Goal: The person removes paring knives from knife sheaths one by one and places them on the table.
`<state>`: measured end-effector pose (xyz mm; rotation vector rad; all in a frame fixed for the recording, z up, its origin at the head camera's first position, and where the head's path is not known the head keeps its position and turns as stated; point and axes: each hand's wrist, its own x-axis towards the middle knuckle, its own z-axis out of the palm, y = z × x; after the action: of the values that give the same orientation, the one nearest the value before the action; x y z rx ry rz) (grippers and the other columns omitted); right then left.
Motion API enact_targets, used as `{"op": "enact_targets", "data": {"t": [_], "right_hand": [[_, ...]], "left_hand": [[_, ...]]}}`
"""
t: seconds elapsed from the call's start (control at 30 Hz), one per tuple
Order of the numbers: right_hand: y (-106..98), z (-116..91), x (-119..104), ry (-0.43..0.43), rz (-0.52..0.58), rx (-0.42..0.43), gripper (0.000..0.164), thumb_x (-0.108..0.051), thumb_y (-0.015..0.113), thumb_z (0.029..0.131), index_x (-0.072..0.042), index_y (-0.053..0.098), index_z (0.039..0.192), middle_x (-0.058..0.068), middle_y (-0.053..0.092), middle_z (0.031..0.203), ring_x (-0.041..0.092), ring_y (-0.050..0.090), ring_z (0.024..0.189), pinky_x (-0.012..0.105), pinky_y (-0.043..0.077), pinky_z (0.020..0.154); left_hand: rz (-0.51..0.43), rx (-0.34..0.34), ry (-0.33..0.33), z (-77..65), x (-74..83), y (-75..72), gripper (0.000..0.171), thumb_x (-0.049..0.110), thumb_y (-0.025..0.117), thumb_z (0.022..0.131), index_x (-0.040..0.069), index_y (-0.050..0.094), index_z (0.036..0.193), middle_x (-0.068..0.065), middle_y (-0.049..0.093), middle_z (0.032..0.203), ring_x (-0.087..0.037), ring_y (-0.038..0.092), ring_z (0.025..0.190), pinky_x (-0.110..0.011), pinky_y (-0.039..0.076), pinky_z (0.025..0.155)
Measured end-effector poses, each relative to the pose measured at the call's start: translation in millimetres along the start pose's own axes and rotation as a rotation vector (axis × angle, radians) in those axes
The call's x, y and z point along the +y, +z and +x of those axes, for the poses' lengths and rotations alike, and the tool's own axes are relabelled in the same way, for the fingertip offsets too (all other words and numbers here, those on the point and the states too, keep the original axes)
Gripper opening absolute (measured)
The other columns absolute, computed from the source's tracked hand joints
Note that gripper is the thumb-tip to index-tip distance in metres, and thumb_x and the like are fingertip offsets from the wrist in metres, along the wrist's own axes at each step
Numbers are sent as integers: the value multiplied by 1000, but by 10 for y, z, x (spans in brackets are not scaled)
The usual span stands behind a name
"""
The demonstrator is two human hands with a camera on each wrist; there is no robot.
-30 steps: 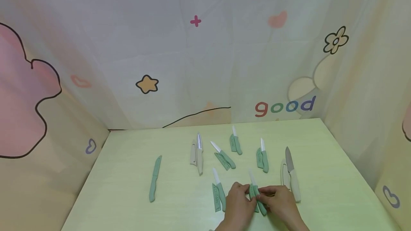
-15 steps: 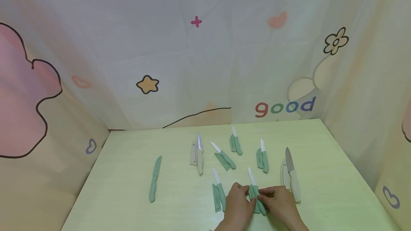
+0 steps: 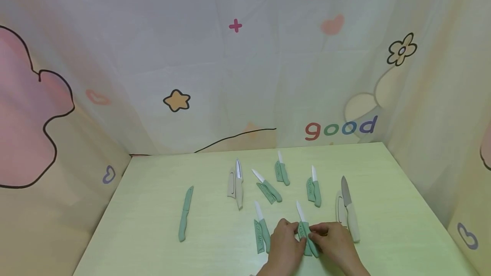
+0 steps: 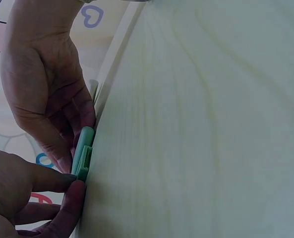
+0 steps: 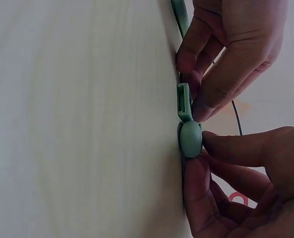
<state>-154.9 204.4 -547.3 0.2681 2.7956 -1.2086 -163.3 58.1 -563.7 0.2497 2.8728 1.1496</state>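
In the head view, a small paring knife (image 3: 301,211) with a white blade and green handle lies on the table, blade pointing away. Beside its handle, on the left, is a green blade sheath (image 3: 308,249) with raised lettering. My left hand (image 3: 285,244) pinches the sheath between thumb and fingers. From the other side, my right hand (image 3: 336,242) grips the knife's handle. Seen in the right wrist view, the rounded handle end (image 5: 191,140) sits against the sheath's hollow end (image 5: 183,101). Fingers cover part of both.
Several green knives, such as one left of my hands (image 3: 264,230), lie paired with sheaths. A beige knife (image 3: 350,216) is right of my right hand; another beige knife (image 3: 239,186) lies further back. At left lies a sheathed green knife (image 3: 185,214). A printed curtain (image 3: 245,76) hangs behind the table.
The sheath's near end has slid slightly toward the person beside the handle. The blade tip has shifted a little to the left. Both hands stay in nearly the same place.
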Motion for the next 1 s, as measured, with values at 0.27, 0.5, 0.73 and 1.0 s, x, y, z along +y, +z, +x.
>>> {"op": "enact_targets", "data": {"t": [0.27,0.5,0.73,1.0], "right_hand": [[-14,1,-7,13,16,-14,14,-10,74,79,-6,76,92,7,74,87,12,56,70,29,50,58],[-27,2,-15,19,19,-22,14,-10,74,79,-4,76,91,8,74,87,12,57,70,29,51,57],[-33,-9,-14,24,23,-13,14,-11,74,79,-5,77,91,7,74,86,11,58,68,28,51,56],[-72,-23,-36,46,85,9,21,-18,74,84,-3,75,99,6,74,84,13,59,58,27,50,50]], "left_hand": [[-11,6,6,2,-10,7,35,19,80,76,4,72,106,5,49,79,-9,50,71,-25,49,60],[-15,-1,2,3,-8,5,33,20,80,76,5,73,105,6,49,78,-9,49,72,-25,47,60],[-22,7,20,1,-21,2,32,20,80,76,4,73,103,6,49,76,-8,48,72,-24,47,60],[-131,-19,7,13,-56,-89,33,18,80,75,2,72,103,6,53,77,-6,46,71,-23,46,61]]}}
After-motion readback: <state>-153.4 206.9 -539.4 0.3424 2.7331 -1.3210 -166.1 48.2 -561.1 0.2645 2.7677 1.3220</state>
